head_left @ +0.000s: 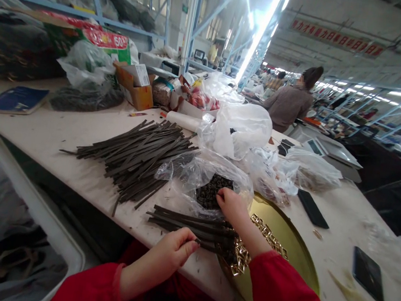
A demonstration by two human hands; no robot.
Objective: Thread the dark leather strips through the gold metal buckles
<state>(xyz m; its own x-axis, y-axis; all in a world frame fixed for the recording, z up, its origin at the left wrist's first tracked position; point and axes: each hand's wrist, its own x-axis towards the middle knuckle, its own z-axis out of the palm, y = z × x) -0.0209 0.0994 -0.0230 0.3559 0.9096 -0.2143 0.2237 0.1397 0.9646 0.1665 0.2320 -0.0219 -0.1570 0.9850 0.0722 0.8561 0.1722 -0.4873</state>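
My left hand (pixel 173 253) is closed in a pinch at the table's front edge, with the dark end of a strip showing between thumb and forefinger. My right hand (pixel 233 207) reaches into a clear plastic bag (pixel 180 170), its fingertips closed on one of the small dark loops (pixel 211 189); the piece itself is mostly hidden. Between the hands lies a bundle of dark strips (pixel 183 219), their right ends over the rim of a gold round tray (pixel 298 245). Gold metal buckles (pixel 266 235) are heaped on that tray, partly under my right forearm.
A large pile of dark strips (pixel 139 156) spreads across the table (pixel 57 129). Plastic bags (pixel 241 131), a cardboard box (pixel 135 90) and a blue booklet (pixel 17 99) stand behind. Two phones (pixel 368 274) (pixel 312 208) lie right. A white bin (pixel 29 200) is at left. A person (pixel 290 102) stands beyond.
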